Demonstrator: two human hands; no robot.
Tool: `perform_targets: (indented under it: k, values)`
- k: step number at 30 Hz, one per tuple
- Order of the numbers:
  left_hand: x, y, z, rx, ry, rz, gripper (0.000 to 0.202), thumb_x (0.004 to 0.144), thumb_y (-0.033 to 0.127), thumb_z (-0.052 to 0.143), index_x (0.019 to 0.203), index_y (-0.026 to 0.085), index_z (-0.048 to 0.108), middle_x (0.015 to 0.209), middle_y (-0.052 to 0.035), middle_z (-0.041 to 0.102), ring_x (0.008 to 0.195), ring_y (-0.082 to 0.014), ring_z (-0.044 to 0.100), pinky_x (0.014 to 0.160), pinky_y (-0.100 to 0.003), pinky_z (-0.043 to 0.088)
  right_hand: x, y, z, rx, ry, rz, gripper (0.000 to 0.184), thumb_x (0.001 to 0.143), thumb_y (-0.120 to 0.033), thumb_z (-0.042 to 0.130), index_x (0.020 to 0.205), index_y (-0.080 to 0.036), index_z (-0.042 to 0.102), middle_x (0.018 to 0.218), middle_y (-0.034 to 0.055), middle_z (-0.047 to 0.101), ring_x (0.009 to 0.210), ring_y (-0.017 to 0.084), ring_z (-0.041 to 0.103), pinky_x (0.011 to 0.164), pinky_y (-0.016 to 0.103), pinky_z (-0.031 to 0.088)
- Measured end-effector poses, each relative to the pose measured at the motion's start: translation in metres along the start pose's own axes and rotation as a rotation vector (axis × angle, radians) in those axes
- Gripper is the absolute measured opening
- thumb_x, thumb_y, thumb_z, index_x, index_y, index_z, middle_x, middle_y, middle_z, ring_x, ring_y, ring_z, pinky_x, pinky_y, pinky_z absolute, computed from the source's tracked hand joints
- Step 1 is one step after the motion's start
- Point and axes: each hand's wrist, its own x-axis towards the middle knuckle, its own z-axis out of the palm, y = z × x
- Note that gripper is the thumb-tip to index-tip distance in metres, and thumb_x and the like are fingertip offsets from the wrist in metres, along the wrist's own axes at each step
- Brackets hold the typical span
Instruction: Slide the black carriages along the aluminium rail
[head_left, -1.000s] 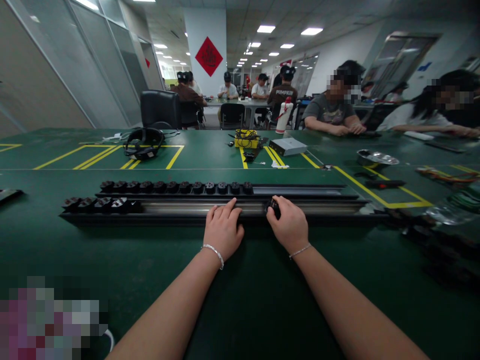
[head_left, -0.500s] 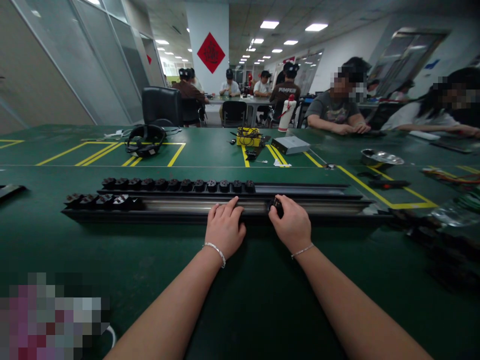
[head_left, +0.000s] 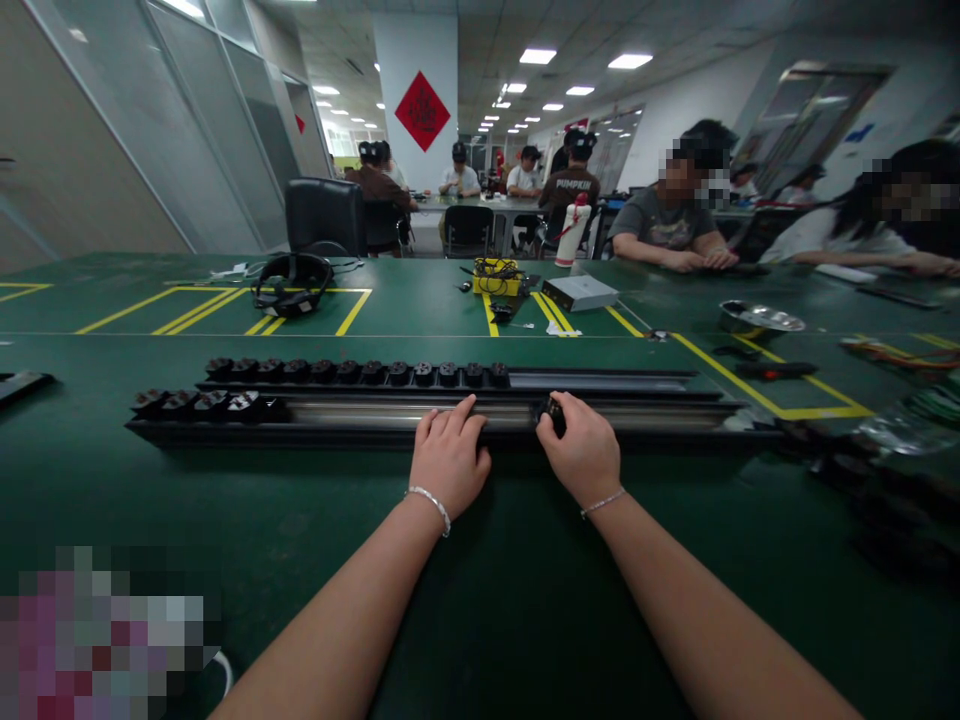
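Two long black power tracks with silvery channels lie side by side across the table. On the near track (head_left: 352, 411), my left hand (head_left: 448, 450) rests over the edge near the middle, fingers stretched and a little apart. My right hand (head_left: 583, 445) pinches a small round black socket module (head_left: 553, 412) at the same track's channel, right of centre. Its underside is hidden, so I cannot tell how deep it sits. Several such modules (head_left: 211, 402) stand at the near track's left end. A long row of modules (head_left: 373, 371) fills most of the far track (head_left: 600, 381).
Loose black parts (head_left: 892, 490) lie in a blurred heap at the right. Beyond the tracks are a headset (head_left: 291, 284), a yellow box with cables (head_left: 498, 276), a grey box (head_left: 580, 291) and a metal bowl (head_left: 761, 318). Two people sit across at the right.
The camera view has shifted very slightly. Both hands and the socket module stay practically where they were.
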Motion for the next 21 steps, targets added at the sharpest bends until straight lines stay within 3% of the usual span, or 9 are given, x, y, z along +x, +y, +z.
perform_targets:
  k: [21]
  values:
    - [0.0004, -0.0006, 0.0014, 0.014, 0.001, 0.008, 0.031, 0.075, 0.025, 0.048, 0.106, 0.025, 0.054, 0.133, -0.0018, 0.045, 0.11, -0.0204, 0.047, 0.104, -0.042, 0.023, -0.0003, 0.0022, 0.0016, -0.007, 0.036, -0.007, 0.037, 0.075, -0.028, 0.044, 0.105, -0.012, 0.058, 0.103, 0.0103, 0.064, 0.096, 0.022, 0.058, 0.087, 0.034, 0.043]
